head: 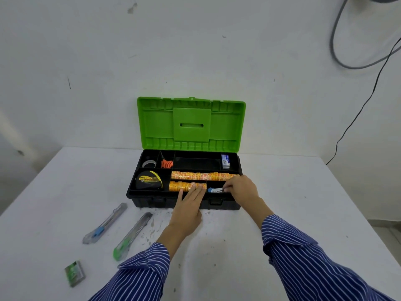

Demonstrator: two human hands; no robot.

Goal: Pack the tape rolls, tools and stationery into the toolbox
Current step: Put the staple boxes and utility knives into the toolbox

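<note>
On the white table [282,192], far to the left of my fingers, I see a small green packet [74,273] lying flat. Nearer in lie two utility knives, the blue-slider cutter [105,223] and the green-slider cutter [132,236], both outside the toolbox [152,199] and well apart from either hand.

The toolbox stands open, its green lid [191,124] upright. Inside, left of my fingers, a tape measure [148,180] fills its own compartment; behind it sit a clear tape roll [149,164] and orange scissors [166,163]. A small blue-and-white box [225,161] stands in the back right compartment.

My left hand [188,205] reaches over the front wall, fingers [196,191] straight and pressed together, their tips resting on the right end of the short row of orange tape rolls [184,186]. The long row of orange tape rolls [201,176] lies just behind it.

My right hand [242,189] pinches the end of a small blue cutter [215,189], which sits low in the front right compartment, just right of my left fingertips.
</note>
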